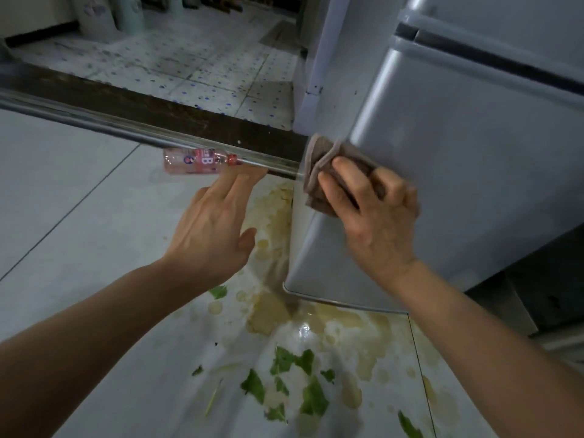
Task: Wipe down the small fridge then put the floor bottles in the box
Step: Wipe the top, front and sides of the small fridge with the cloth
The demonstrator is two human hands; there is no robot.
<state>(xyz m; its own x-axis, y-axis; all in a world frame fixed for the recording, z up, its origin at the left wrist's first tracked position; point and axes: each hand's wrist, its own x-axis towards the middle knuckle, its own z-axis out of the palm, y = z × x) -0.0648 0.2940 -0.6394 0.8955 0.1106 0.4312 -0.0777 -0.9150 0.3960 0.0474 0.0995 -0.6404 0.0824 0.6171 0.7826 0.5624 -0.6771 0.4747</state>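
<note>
The small grey fridge (458,159) fills the right side of the head view. My right hand (376,216) presses a folded brown-grey cloth (328,165) against the fridge door's lower left edge, fingers curled over the cloth. My left hand (211,229) hovers open over the floor left of the fridge, fingers straight and pointing away from me. A pink-labelled plastic bottle (197,161) lies on its side on the floor just beyond my left fingertips, against the metal door rail (126,124). No box is in view.
A yellowish spill (271,314) and torn green leaf scraps (284,380) cover the white floor tiles below the fridge. Beyond the rail and dark threshold lies a dotted tile floor (189,64) with tall containers at the back.
</note>
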